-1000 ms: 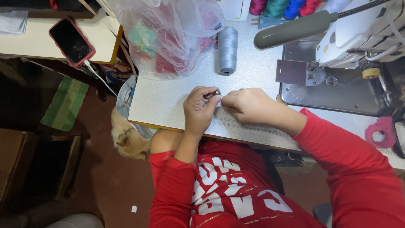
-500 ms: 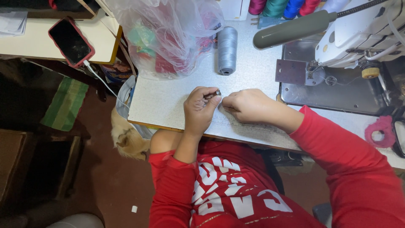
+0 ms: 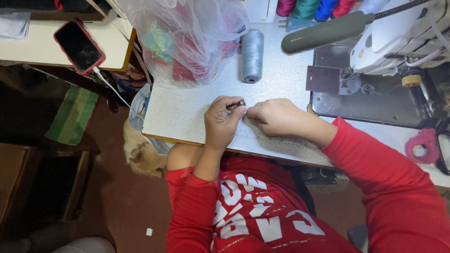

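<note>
- The left hand rests on the speckled white tabletop, its fingers pinched together on a small dark metal piece, too small to identify.
- The right hand lies just beside the left hand, knuckles up, its fingers curled in towards the small piece; whether they grip anything cannot be told.
- The small metal piece sits between the two hands, just in front of the grey cone of thread, which stands upright on the tabletop, apart from the hands.
- A clear plastic bag of red and green fabric scraps lies to the left of the grey cone, near it.
- To the right of the cone stands a white sewing machine on its grey metal plate.
- Beyond the cone, at the tabletop's far edge, stand coloured thread spools.
- Far left of the cone, on a separate pale desk, lies a phone in a red case.
- A pink ring-shaped piece lies at the right, past the machine.
</note>
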